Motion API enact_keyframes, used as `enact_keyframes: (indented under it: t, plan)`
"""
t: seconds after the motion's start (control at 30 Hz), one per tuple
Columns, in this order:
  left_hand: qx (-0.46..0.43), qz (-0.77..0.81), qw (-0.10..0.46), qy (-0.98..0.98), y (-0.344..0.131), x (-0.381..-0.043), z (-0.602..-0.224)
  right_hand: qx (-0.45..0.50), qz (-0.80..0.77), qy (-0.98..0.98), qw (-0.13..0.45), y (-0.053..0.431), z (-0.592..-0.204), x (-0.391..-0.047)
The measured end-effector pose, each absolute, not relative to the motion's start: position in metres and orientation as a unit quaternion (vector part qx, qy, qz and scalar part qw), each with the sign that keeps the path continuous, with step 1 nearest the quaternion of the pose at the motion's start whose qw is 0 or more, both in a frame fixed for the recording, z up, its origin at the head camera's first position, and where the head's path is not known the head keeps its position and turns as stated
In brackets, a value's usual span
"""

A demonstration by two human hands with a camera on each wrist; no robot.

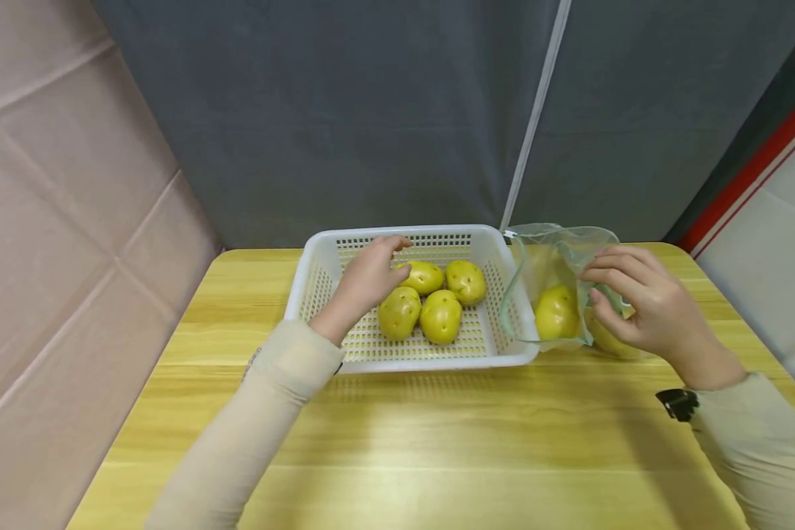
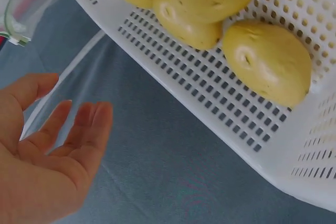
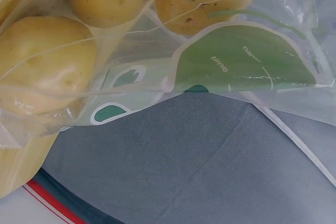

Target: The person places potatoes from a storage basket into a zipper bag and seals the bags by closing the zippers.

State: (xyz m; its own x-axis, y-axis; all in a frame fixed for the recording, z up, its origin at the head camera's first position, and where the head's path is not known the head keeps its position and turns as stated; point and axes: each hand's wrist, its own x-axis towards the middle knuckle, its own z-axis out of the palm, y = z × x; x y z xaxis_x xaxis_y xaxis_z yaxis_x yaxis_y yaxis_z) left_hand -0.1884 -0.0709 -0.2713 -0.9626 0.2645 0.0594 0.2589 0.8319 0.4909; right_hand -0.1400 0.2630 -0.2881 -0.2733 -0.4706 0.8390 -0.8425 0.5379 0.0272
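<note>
Several yellow potatoes (image 1: 441, 316) lie in a white plastic basket (image 1: 411, 364) with holed walls. My left hand (image 1: 374, 274) hovers over the basket with loosely curved, parted fingers and nothing between them. In the left wrist view, the same hand (image 2: 58, 156) appears beside the basket rim, apart from the potatoes (image 2: 268, 61). To the basket's right, a clear zip bag (image 1: 536, 261) gapes open with potatoes (image 1: 556, 313) inside. My right hand (image 1: 642, 302) pinches the bag's right side between thumb and fingers. The right wrist view shows the bag's green printed label (image 3: 241, 59) but hides the fingers.
Both containers stand near the back of a wood-grain table (image 1: 437, 456). Behind it hangs a dark grey curtain (image 1: 338, 118) with a pale strip running down it. A pinkish padded wall (image 1: 59, 258) is at left, and a white surface with a red band (image 1: 762, 165) at right.
</note>
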Motion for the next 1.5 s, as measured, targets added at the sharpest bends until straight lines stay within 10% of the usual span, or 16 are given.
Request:
enact_keyframes:
  t: [1.5]
  plan:
    - [0.148, 0.236, 0.080, 0.957, -0.126, -0.238, -0.331, 0.347, 0.245, -0.779, 0.460, 0.265, -0.275, -0.135]
